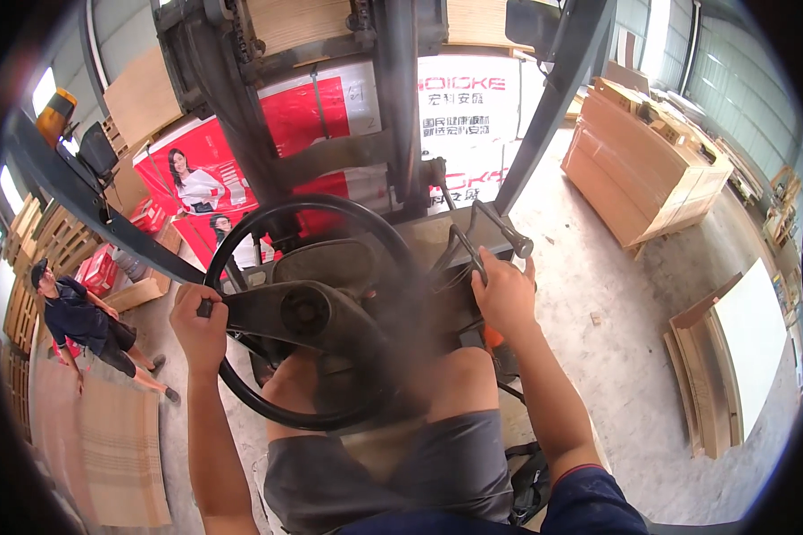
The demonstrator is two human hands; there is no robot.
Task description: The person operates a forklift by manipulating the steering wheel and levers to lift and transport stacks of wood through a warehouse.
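I sit at the controls of a forklift. My left hand (198, 330) is closed around a dark knob on the left side of the black steering wheel (305, 308). Over to the right, my right hand (506, 299) has its fingers curled on the black control levers (509, 234); which lever it grips is partly hidden. Ahead rises the dark mast (335, 160). Directly beyond it stand large packs of sheets in red and white printed wrapping (459, 129). A blur covers part of the lower right of the wheel.
At the left a person (85, 316) leans over flat brown sheets (120, 455) on the floor. A large brown stack of boards (629, 169) stands at the right, and upright panels (709, 374) nearer. The forklift's frame posts (553, 107) flank the mast.
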